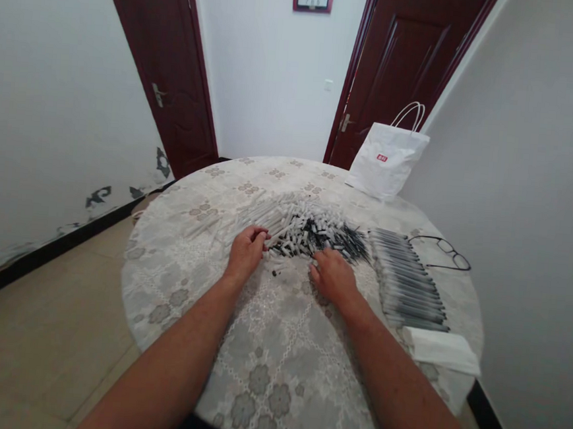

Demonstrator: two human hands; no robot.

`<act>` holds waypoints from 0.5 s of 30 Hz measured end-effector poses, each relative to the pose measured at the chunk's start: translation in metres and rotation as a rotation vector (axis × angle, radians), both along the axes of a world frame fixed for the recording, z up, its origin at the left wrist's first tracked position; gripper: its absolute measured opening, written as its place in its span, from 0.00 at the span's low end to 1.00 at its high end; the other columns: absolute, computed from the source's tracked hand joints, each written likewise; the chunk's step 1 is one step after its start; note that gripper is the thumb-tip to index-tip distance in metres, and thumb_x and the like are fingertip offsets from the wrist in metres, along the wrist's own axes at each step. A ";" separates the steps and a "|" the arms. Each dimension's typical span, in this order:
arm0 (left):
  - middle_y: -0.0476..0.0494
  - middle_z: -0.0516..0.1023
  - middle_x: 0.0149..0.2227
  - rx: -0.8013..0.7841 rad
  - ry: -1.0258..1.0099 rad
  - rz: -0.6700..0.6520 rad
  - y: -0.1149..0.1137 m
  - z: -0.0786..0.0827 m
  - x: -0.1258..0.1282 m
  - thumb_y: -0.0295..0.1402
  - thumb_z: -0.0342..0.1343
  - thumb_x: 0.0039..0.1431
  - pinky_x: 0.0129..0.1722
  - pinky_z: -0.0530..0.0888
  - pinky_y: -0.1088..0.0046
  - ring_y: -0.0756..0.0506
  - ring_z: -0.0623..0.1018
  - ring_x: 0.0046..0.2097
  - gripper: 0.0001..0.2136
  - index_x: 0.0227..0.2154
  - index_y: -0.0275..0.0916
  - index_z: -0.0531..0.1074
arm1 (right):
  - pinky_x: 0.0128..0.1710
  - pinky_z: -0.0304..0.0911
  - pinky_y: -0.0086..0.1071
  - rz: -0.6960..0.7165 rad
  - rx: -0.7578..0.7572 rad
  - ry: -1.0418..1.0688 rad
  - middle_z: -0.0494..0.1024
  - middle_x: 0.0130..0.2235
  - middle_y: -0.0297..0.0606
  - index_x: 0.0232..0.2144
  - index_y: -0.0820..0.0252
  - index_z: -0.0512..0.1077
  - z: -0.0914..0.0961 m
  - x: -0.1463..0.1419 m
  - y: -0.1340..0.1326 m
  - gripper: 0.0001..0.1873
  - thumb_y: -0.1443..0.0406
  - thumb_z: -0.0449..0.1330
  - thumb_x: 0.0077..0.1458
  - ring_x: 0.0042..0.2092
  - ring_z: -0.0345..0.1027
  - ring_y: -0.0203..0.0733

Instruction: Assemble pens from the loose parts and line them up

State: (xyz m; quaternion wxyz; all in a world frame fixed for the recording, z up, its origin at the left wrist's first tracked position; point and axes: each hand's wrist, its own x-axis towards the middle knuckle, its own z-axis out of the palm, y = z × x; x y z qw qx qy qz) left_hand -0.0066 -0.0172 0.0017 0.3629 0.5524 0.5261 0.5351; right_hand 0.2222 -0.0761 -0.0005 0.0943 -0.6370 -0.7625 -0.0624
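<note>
My left hand (247,254) is at the near left edge of a heap of pen parts, its fingers curled in and thumb close to the index finger. Whatever it pinches is too small to make out. At the heap's near right edge, my right hand (332,275) has its fingers bent together and pointing inward; their contents are hidden. Between and beyond the hands lie white pen barrels (261,211), short white caps (319,209) and thin black pen refills (353,243). One small black-ended piece (275,273) lies loose in front of the heap.
A row of grey-looking pens (413,280) lies right of the heap. Eyeglasses (445,245) rest beyond it, a folded white sheet or bag (439,349) nearer me. A white paper bag (387,159) stands at the back right of the round table (274,372) with its patterned cloth.
</note>
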 end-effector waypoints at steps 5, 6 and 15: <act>0.40 0.81 0.39 0.028 -0.137 0.108 0.002 0.020 -0.020 0.37 0.54 0.56 0.21 0.71 0.78 0.50 0.75 0.28 0.14 0.41 0.36 0.74 | 0.45 0.57 0.34 0.007 -0.012 -0.040 0.72 0.44 0.46 0.40 0.60 0.73 -0.005 0.003 0.002 0.08 0.62 0.57 0.62 0.47 0.64 0.48; 0.40 0.81 0.39 0.030 -0.150 0.120 0.003 0.025 -0.024 0.37 0.54 0.55 0.21 0.71 0.77 0.50 0.75 0.28 0.14 0.42 0.36 0.74 | 0.45 0.57 0.34 0.010 -0.011 -0.038 0.72 0.44 0.46 0.39 0.60 0.73 -0.007 0.004 0.003 0.08 0.63 0.57 0.62 0.47 0.64 0.47; 0.43 0.82 0.37 0.009 0.400 0.110 -0.009 0.041 -0.070 0.34 0.54 0.56 0.32 0.74 0.72 0.47 0.78 0.33 0.11 0.37 0.38 0.78 | 0.47 0.55 0.33 0.065 0.031 0.010 0.72 0.40 0.46 0.36 0.63 0.74 -0.016 0.012 0.009 0.08 0.65 0.56 0.62 0.45 0.65 0.46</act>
